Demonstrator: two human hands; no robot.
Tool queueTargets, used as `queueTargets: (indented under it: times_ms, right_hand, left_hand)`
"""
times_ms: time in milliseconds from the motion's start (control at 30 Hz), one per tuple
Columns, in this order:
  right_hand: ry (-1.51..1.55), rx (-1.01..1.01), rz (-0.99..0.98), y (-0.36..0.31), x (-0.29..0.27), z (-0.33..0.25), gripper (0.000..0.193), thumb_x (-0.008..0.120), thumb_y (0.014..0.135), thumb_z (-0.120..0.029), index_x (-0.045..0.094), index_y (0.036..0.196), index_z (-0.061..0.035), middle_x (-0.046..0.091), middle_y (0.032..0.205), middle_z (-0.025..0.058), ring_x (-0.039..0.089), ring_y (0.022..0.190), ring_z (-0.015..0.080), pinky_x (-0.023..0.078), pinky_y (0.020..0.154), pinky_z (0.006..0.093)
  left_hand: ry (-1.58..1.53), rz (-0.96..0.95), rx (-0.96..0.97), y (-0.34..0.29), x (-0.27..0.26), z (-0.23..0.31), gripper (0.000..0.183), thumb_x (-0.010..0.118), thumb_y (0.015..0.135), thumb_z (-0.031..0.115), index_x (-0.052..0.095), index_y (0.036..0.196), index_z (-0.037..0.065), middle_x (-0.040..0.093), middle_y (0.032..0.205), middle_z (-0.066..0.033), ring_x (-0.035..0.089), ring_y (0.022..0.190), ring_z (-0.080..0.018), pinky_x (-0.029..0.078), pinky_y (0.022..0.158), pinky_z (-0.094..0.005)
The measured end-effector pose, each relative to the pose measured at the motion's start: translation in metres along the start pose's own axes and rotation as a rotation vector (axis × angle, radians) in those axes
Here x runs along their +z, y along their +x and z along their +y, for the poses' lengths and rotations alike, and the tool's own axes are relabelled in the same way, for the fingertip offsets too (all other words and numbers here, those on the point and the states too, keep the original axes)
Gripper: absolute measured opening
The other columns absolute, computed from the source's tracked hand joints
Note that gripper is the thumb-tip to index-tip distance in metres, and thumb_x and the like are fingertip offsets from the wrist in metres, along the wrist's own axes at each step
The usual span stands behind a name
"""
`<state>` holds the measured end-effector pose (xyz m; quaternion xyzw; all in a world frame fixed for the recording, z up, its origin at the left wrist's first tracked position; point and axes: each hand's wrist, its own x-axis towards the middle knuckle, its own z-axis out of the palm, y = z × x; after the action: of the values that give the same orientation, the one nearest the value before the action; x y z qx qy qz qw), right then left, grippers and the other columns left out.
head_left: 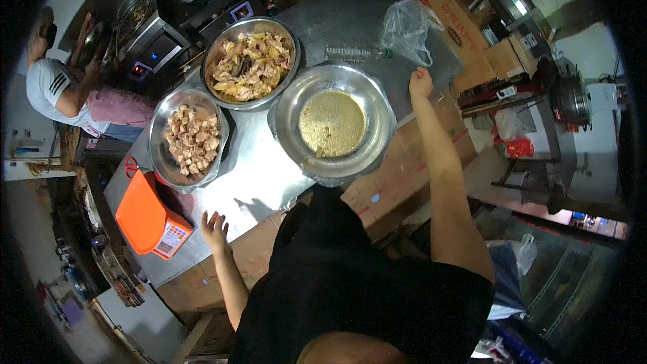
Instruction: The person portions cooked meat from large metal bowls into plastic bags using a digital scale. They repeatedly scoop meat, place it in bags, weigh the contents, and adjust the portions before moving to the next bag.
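Observation:
My right hand [420,85] is closed at the table's far right, its fingertips pinching the lower corner of a crumpled clear plastic bag [407,27]. To the left, my left hand [216,232] hovers with fingers apart over the near table edge, holding nothing. Between my arms sits a wide steel basin [288,118] with yellowish, grainy liquid [331,123] in its bottom. Behind it to the left, a steel bowl [294,61] holds pale yellowish meat pieces [249,67]. A second bowl [156,136] contains chopped browner meat chunks [193,139].
An orange kitchen scale [145,212] lies by red-handled scissors [131,166] on the metal table [249,155]. A clear plastic bottle [350,52] lies behind the basin. Another person [64,98] stands at the far left by the cooking equipment. Cardboard [431,141] covers the table's near side.

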<state>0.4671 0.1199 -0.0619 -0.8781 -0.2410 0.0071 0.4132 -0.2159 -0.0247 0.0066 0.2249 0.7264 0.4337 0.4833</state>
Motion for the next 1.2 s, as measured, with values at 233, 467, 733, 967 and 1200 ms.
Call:
queueTargets:
  times_ms: [233,467,733,967,1200]
  right_hand:
    - [0.285,0.598,-0.205,0.107,0.038,0.023,0.039,0.062,0.083,-0.01,0.062,0.121,-0.0087,0.047,0.137,0.0169,0.049,0.122,0.0299,0.043,0.097,0.0404]
    - [0.884,0.217,-0.196,0.139,0.023,-0.033,0.044,0.057,0.093,-0.02,0.049,0.131,0.0015,0.049,0.133,0.0133,0.049,0.123,0.0277,0.037,0.1,0.0359]
    - [0.733,-0.795,-1.076,-0.098,-0.083,-0.304,0.037,0.058,0.091,-0.011,0.055,0.127,-0.0036,0.049,0.132,0.0125,0.06,0.109,0.0231,0.046,0.095,0.0348]
    - [0.824,-1.363,-1.247,-0.278,-0.107,-0.347,0.024,0.069,0.076,-0.004,0.064,0.098,0.002,0.058,0.108,0.0192,0.062,0.095,0.0337,0.052,0.078,0.0386]
    - [1.046,-1.346,-1.044,-0.377,-0.073,-0.417,0.013,0.056,0.08,0.003,0.062,0.09,-0.0005,0.06,0.104,0.0148,0.063,0.09,0.0274,0.051,0.076,0.0349]
  left_hand:
    - [0.06,0.214,-0.033,-0.033,-0.033,0.0,0.059,0.06,0.09,0.009,0.032,0.142,0.012,0.056,0.118,-0.0072,0.061,0.098,-0.0203,0.048,0.081,-0.0359]
    - [0.267,0.184,0.089,-0.016,-0.012,0.002,0.055,0.058,0.088,0.006,0.036,0.139,0.006,0.058,0.117,-0.0099,0.061,0.095,-0.0169,0.05,0.076,-0.0275]
    - [-0.139,-0.6,0.431,-0.062,0.21,0.148,0.072,0.066,0.088,0.018,0.024,0.146,0.007,0.057,0.118,-0.014,0.056,0.108,-0.0196,0.043,0.097,-0.0333]
    - [-0.404,-0.48,0.213,-0.073,0.176,0.231,0.06,0.063,0.087,0.009,0.033,0.138,0.001,0.062,0.102,-0.0143,0.062,0.095,-0.0215,0.052,0.08,-0.0309]
    - [-0.065,-0.304,0.621,-0.053,-0.005,0.235,0.07,0.06,0.085,-0.003,0.026,0.145,0.005,0.059,0.092,-0.0065,0.056,0.076,-0.0107,0.048,0.067,-0.024]
